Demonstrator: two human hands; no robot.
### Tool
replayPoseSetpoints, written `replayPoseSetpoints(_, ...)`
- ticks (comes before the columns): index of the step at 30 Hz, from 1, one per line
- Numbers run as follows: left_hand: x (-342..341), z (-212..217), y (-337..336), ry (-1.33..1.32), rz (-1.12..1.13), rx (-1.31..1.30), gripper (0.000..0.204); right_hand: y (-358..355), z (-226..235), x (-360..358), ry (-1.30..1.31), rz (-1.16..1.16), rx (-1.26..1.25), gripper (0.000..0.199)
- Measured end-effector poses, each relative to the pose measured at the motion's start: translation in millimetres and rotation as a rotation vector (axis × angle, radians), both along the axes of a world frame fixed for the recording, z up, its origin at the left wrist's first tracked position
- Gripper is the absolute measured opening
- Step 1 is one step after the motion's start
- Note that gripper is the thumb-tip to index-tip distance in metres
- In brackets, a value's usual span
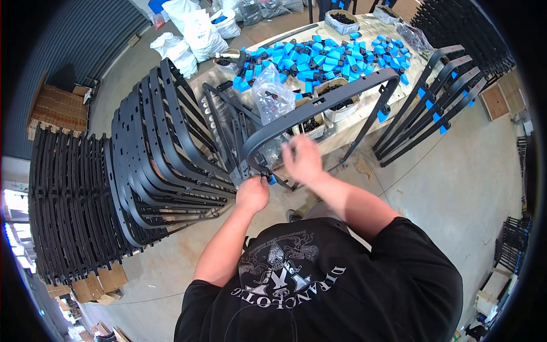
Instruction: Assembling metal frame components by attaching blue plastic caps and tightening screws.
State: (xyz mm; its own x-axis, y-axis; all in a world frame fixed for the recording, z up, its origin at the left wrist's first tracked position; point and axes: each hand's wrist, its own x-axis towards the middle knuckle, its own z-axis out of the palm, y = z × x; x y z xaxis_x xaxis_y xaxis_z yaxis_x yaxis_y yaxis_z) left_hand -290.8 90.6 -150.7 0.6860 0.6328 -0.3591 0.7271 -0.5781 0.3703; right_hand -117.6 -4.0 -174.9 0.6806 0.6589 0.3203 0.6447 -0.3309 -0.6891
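A black U-shaped metal frame [319, 106] stands before me, its rounded top running across the table's near edge. My left hand [252, 192] is closed at the frame's left corner, on a blue plastic piece [272, 180] there; its fingertips are partly hidden. Another blue piece [383, 115] sits on the frame's right leg. My right hand [303, 158] is raised just below the frame's top bar, apart from it. Its fingers are bent and smeared by motion, so what they hold, if anything, does not show. Behind that hand is a box of small black parts [310, 126].
Blue and black plastic pieces [319, 57] are heaped on the table [364, 122], beside a clear plastic bag [272, 94]. Black frames [142, 154] are stacked at left; several more with blue pieces [439, 102] stand at right. White sacks [199, 34] sit on the floor behind.
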Motion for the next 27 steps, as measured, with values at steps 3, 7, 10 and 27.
replayPoseSetpoints(3, 1.4, 0.4, -1.5, -0.007, -0.011, 0.018, 0.04, 24.1, -4.3, 58.3, -0.205, -0.183, -0.383, 0.052)
replayPoseSetpoints(7, 3.9, -9.4, -1.0, -0.036, -0.062, 0.017, 0.039, 44.7, -15.2, 97.5, -0.079, -0.011, -0.729, 0.056)
replayPoseSetpoints(10, -2.3, -12.6, 3.6, -0.008, -0.035, 0.015, 0.041, 56.5, 1.5, 93.2, 0.065, 0.103, -0.797, 0.05)
replayPoseSetpoints(27, -28.5, -23.8, -52.4, -0.695, 0.316, -1.139, 0.034, -122.8, 21.5, -1.7, 1.439, 0.598, -0.205, 0.043)
